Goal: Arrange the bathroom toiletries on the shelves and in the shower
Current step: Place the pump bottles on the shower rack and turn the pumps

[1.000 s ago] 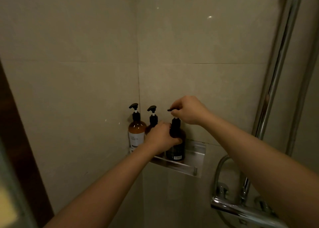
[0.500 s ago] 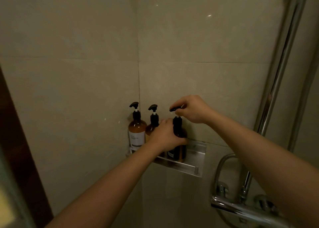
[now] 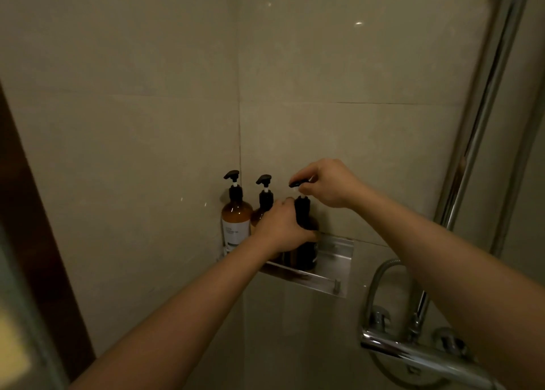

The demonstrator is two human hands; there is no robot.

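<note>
My left hand [image 3: 280, 227] wraps around a dark pump bottle [image 3: 303, 242] standing upright mid-shelf [image 3: 333, 260], while my right hand [image 3: 327, 183] pinches its pump head [image 3: 296, 183]. Two more pump bottles [image 3: 236, 218] [image 3: 264, 204] stand at the shelf's left end, in the tiled corner.

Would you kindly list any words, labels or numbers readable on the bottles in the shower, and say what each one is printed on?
No text here can be quoted.
Left pump bottle: its white label carries small dark lines of print, too blurred to read.
Middle pump bottle: label hidden behind the left hand.
Right pump bottle: too dark to show any print.
</note>
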